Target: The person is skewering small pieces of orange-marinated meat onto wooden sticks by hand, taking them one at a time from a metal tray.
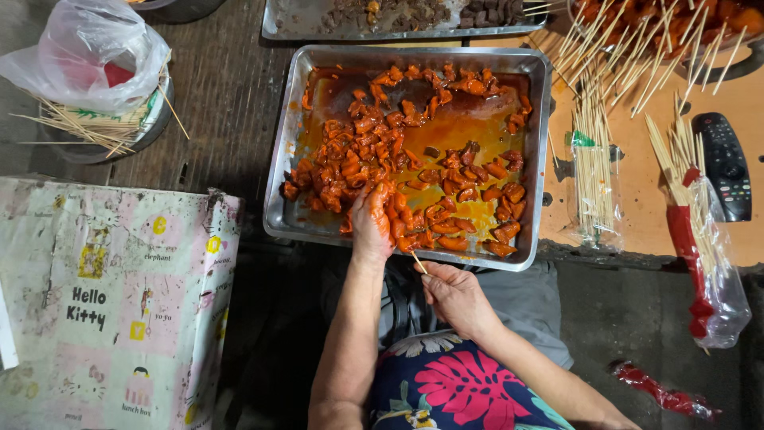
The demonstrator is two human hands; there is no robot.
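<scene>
1. Both forearms are bare, with no sleeves in view.
2. The left hand [371, 219] is smeared with orange-red marinade (fingers glossy and wet).
3. The right hand [455, 296] looks clean.
4. A dark garment with pink floral print covers the lap.

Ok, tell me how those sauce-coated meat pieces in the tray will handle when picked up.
Probably slippery: the meat pieces glisten with orange sauce that also pools on the tray floor. Likely soft and floppy, since they lie in bent, irregular shapes. They will probably drip and smear; the left hand among them is already coated, while the right hand holding the skewer looks clean.
</scene>
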